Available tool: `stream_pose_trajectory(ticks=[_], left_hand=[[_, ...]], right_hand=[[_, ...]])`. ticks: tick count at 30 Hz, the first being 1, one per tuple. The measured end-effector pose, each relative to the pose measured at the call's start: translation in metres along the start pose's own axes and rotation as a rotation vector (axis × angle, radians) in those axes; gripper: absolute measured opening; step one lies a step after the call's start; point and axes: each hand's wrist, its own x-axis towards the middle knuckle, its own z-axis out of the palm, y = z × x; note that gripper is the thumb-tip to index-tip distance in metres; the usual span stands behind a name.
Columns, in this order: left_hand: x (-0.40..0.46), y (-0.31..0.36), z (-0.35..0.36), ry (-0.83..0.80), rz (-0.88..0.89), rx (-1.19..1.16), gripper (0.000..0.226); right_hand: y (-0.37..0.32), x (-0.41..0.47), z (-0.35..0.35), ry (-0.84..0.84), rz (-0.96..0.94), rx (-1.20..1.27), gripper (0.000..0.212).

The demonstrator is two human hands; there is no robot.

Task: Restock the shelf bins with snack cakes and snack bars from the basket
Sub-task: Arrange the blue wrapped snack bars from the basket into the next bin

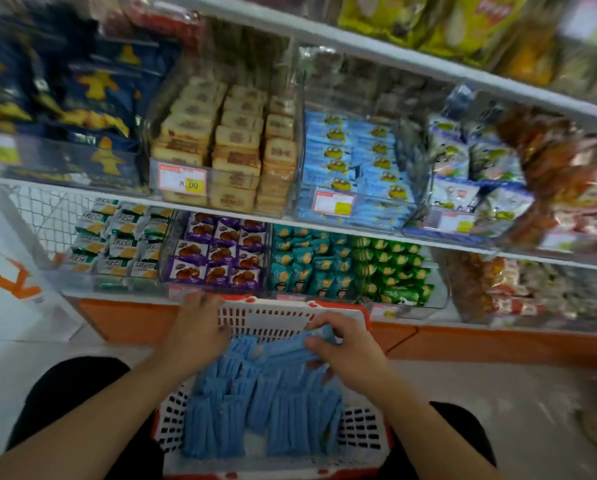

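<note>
The basket (273, 318) sits on the floor before the shelf, between the person's knees, and is filled with blue bars (255, 403). The right hand (345, 344) pinches a few bars at the far end of the pile. The left hand (195, 332) rests at the far left rim; its grip cannot be determined. A bin (356, 202) of matching blue packets stands on the shelf (324, 227) above.

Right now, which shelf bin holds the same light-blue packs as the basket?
The upper-shelf bin of light-blue packs, directly right of the tan cake bin. Its wrappers match the basket's blue packs; the other bins hold green, purple, teal or tan items.
</note>
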Motion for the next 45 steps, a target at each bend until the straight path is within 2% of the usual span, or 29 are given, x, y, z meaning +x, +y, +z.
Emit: stream_pose_trajectory(ticks=[1, 2, 4, 6, 10, 13, 18, 21, 23, 25, 27, 29, 31, 33, 35, 37, 38, 40, 42, 43, 45], left_hand=[[-0.005, 0.025, -0.013, -0.127, 0.042, -0.071, 0.022], [-0.010, 0.048, -0.026, -0.245, 0.085, -0.148, 0.014], [-0.019, 0.092, -0.052, -0.379, 0.180, -0.254, 0.022], [-0.026, 0.126, -0.076, -0.415, 0.289, -0.306, 0.025], [-0.035, 0.173, -0.117, -0.348, 0.437, -0.239, 0.021], [-0.037, 0.203, -0.138, -0.201, 0.510, -0.057, 0.027], [-0.036, 0.241, -0.147, -0.016, 0.621, 0.138, 0.031], [-0.028, 0.257, -0.142, -0.008, 0.587, 0.169, 0.043], [-0.017, 0.265, -0.139, 0.007, 0.573, 0.220, 0.059], [-0.003, 0.273, -0.133, 0.039, 0.554, 0.260, 0.070], [0.012, 0.286, -0.126, 0.088, 0.517, 0.218, 0.065], [0.028, 0.301, -0.116, 0.178, 0.400, 0.067, 0.067], [0.045, 0.313, -0.104, 0.228, 0.204, -0.168, 0.078], [0.061, 0.315, -0.094, 0.181, 0.089, -0.437, 0.079], [0.073, 0.312, -0.089, 0.077, 0.062, -0.653, 0.089], [0.079, 0.311, -0.087, 0.042, 0.059, -0.738, 0.098], [0.081, 0.310, -0.087, 0.080, 0.100, -0.667, 0.096], [0.083, 0.304, -0.091, 0.196, 0.273, -0.269, 0.100], [0.079, 0.304, -0.100, 0.136, 0.543, 0.137, 0.089], [0.078, 0.306, -0.103, 0.066, 0.616, 0.274, 0.078], [0.084, 0.312, -0.106, 0.008, 0.654, 0.450, 0.058]], right_hand=[[-0.012, -0.005, -0.009, 0.002, -0.058, 0.000, 0.004], [-0.024, -0.011, -0.018, 0.006, -0.125, -0.010, 0.005], [-0.049, -0.021, -0.034, 0.013, -0.268, -0.039, 0.010], [-0.070, -0.030, -0.049, 0.002, -0.374, -0.021, 0.013], [-0.098, -0.044, -0.077, 0.014, -0.516, 0.025, 0.024], [-0.107, -0.045, -0.093, 0.099, -0.582, 0.048, 0.036], [-0.117, -0.041, -0.113, 0.140, -0.536, 0.244, 0.043], [-0.116, -0.032, -0.127, 0.133, -0.513, 0.232, 0.060], [-0.112, -0.020, -0.140, 0.132, -0.480, 0.193, 0.072], [-0.110, -0.006, -0.156, 0.198, -0.435, 0.208, 0.065], [-0.110, 0.006, -0.168, 0.226, -0.398, 0.258, 0.055], [-0.110, 0.017, -0.170, 0.121, -0.389, 0.297, 0.055], [-0.111, 0.026, -0.161, 0.065, -0.383, 0.227, 0.056], [-0.109, 0.038, -0.153, 0.153, -0.400, 0.177, 0.042], [-0.105, 0.048, -0.155, 0.271, -0.398, 0.263, 0.028], [-0.102, 0.055, -0.163, 0.308, -0.361, 0.365, 0.022], [-0.100, 0.057, -0.169, 0.305, -0.346, 0.386, 0.023], [-0.095, 0.064, -0.178, 0.299, -0.310, 0.398, 0.023], [-0.094, 0.072, -0.186, 0.253, -0.276, 0.403, 0.025], [-0.094, 0.076, -0.189, 0.223, -0.267, 0.399, 0.026], [-0.099, 0.081, -0.194, 0.185, -0.280, 0.401, 0.024]])
